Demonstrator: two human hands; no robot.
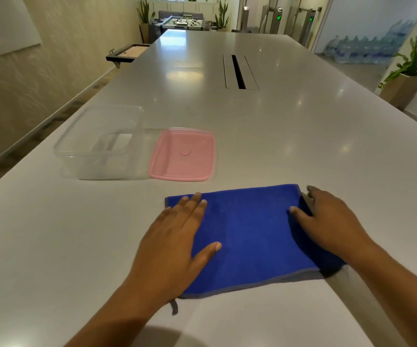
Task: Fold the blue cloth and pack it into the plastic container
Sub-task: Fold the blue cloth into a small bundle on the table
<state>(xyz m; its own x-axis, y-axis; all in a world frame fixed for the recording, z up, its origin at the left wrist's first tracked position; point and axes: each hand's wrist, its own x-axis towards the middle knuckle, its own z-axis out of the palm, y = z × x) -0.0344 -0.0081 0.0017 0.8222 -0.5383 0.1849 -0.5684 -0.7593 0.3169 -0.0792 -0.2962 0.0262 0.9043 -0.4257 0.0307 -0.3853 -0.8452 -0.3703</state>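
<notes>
The blue cloth (247, 234) lies flat on the white table, folded into a rectangle with a grey hem along its near edge. My left hand (174, 241) rests palm down on the cloth's left side, fingers spread. My right hand (327, 221) lies on the cloth's right edge, thumb on top and fingers past the edge; whether it pinches the edge I cannot tell. The clear plastic container (97, 144) stands open and empty at the far left. Its pink lid (182, 156) lies next to it, touching its right side.
The long white table (302, 136) stretches ahead, with a slotted cable hatch (238, 72) in its middle. A wall runs along the left edge. A potted plant (412, 71) stands beyond the right edge.
</notes>
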